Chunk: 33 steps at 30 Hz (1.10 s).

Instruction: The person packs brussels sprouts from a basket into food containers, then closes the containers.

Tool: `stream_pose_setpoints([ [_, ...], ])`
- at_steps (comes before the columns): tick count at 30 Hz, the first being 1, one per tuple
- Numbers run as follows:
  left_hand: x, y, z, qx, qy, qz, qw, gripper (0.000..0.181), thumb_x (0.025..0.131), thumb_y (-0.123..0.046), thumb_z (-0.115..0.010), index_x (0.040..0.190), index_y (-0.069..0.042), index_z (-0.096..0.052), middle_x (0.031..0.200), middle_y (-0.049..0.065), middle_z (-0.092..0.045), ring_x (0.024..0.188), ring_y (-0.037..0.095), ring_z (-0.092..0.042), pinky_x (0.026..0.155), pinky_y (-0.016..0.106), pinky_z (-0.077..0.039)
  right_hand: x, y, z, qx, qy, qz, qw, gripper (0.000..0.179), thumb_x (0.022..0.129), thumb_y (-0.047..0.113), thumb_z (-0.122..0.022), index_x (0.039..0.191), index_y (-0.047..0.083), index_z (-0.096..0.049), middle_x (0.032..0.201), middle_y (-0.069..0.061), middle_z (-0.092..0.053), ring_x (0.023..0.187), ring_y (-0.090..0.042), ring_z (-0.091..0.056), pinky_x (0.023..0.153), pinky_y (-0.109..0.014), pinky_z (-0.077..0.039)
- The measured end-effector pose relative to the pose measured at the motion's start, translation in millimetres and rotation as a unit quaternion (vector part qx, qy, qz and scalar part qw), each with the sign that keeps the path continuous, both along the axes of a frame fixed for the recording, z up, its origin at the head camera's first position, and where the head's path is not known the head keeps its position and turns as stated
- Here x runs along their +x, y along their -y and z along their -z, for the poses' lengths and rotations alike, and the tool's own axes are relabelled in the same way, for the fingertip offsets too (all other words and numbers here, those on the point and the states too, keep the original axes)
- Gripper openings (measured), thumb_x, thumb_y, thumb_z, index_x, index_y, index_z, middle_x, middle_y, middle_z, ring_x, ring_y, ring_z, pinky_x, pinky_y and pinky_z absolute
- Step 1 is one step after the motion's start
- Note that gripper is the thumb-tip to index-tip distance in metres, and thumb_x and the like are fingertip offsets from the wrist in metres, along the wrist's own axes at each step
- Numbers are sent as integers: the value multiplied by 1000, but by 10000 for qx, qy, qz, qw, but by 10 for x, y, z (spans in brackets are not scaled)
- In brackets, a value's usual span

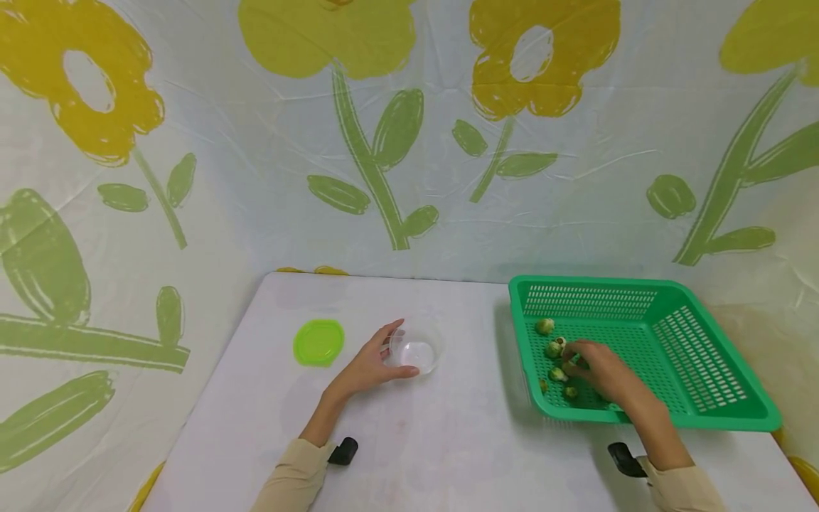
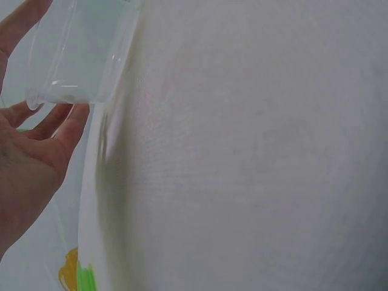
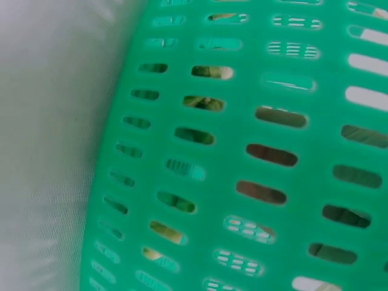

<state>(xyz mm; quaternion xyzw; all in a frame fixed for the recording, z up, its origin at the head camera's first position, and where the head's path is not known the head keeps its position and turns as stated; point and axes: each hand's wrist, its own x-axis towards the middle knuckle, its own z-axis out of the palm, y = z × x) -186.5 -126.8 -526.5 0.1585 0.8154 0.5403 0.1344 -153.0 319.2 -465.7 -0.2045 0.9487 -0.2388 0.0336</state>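
Note:
On the white table a clear plastic container [image 1: 417, 353] stands upright. My left hand [image 1: 371, 364] holds it from the left, thumb on the near side and fingers on the far side; the left wrist view shows this clear container [image 2: 82, 54] between thumb and fingers. Over at the right, my right hand [image 1: 604, 371] reaches into a green basket [image 1: 646, 416]. Its bent fingers are down among small Brussels sprouts [image 1: 544, 326]; whether they grip one cannot be seen. In the right wrist view the slotted basket wall [image 3: 224, 130] hides most of the hand.
A bright green lid [image 1: 318, 342] lies on the table left of the container. Several sprouts sit along the basket's left side. A flower-patterned cloth [image 1: 448, 235] hangs behind the table [image 1: 448, 441], and black wrist cameras [image 1: 343, 451] are on both wrists.

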Motion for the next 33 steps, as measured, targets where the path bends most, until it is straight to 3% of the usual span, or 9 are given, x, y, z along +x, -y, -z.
stream_pose_setpoints([
  [6, -1, -8, -7, -9, 10, -25, 10000, 106, 79, -41, -91, 162, -18, -30, 162, 9, -36, 147, 25, -37, 119, 45, -36, 33, -20, -29, -199, -211, 110, 9995, 16, 88, -6, -75, 103, -4, -70, 99, -17, -70, 87, -37, -68, 71, -47, -60],
  [13, 7, -16, -19, -42, -42, -80, 9999, 106, 79, -42, -91, 162, -18, -29, 161, 8, -37, 147, 23, -37, 120, 44, -36, 37, -3, -47, -265, -879, 226, 9955, 16, 87, -7, -76, 102, -4, -70, 98, -19, -71, 89, -40, -70, 73, -50, -62],
  [19, 18, -20, -5, -39, -38, -75, 10000, 107, 79, -43, -90, 162, -17, -29, 162, 9, -36, 147, 24, -37, 120, 45, -36, 35, 43, -37, -441, -1625, 253, 9854, 19, 84, -9, -79, 99, -3, -69, 94, -15, -70, 85, -36, -70, 68, -47, -62],
  [26, 20, -22, 12, -44, -56, -77, 9999, 107, 79, -44, -90, 163, -17, -29, 162, 9, -36, 147, 24, -37, 119, 46, -36, 68, 172, -70, -781, -2263, 553, 9694, 24, 82, -9, -81, 101, -1, -70, 97, -14, -70, 89, -35, -70, 71, -50, -62],
  [30, 17, -20, 19, -70, -66, -99, 9999, 107, 79, -43, -90, 163, -18, -29, 161, 9, -37, 147, 22, -37, 119, 45, -37, 95, 277, -109, -1223, -2423, 754, 9595, 27, 82, -10, -80, 106, -2, -70, 101, -14, -71, 91, -35, -71, 77, -24, -61],
  [33, 18, -20, 15, -58, -70, -98, 9999, 107, 79, -42, -91, 163, -18, -29, 161, 9, -36, 147, 22, -37, 119, 45, -36, 100, 362, -144, -1544, -2555, 832, 9508, 28, 83, -11, -79, 108, -3, -70, 103, -15, -71, 91, -36, -71, 83, -3, -49],
])
